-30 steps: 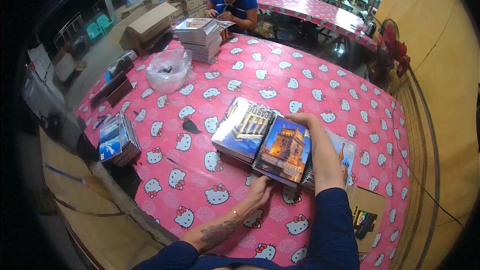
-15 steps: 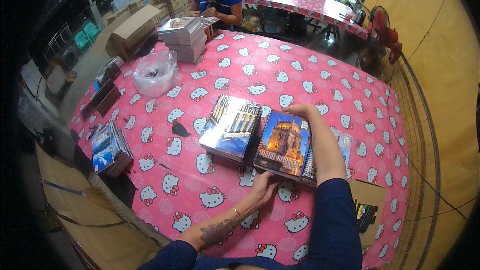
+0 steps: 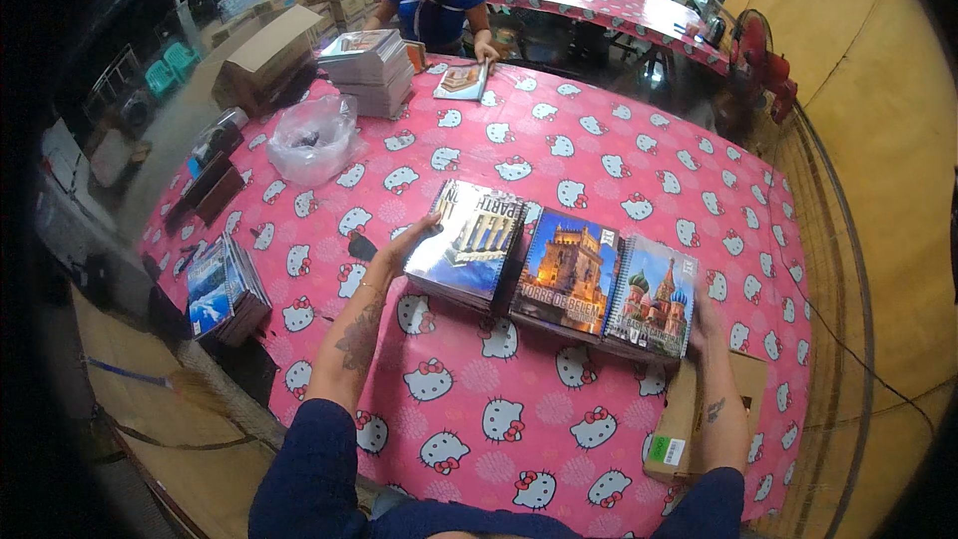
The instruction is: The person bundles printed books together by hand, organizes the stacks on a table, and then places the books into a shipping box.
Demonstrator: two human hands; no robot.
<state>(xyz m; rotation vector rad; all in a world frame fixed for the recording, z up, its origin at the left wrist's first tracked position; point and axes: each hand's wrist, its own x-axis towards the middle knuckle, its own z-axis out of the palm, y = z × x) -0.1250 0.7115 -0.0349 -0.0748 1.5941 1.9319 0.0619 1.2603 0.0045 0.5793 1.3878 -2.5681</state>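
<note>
Three stacks of spiral notebooks stand side by side before me. The left stack (image 3: 467, 245) shows columns on its cover, the middle stack (image 3: 566, 274) a lit stone tower, the right stack (image 3: 654, 296) colourful domes. A narrow gap parts the left stack from the middle one; the other two touch. My left hand (image 3: 413, 240) lies open along the outer side of the left stack, fingers toward its far corner. Against the right stack's outer edge rests my right hand (image 3: 707, 324), fingers stretched and partly hidden by the books.
A flattened cardboard piece (image 3: 743, 389) lies under my right forearm. Leftward are another notebook stack (image 3: 228, 284), a clear plastic bag (image 3: 312, 140) and a tall book stack (image 3: 369, 75). Across the pink table (image 3: 519, 419), a person (image 3: 437, 10) touches a notebook (image 3: 462, 82). A fan (image 3: 763, 65) stands right.
My left hand has gone from the middle stack's near edge to the left stack's outer side. My right hand has moved to the right stack's outer edge. The person opposite has lowered a notebook onto the table.
</note>
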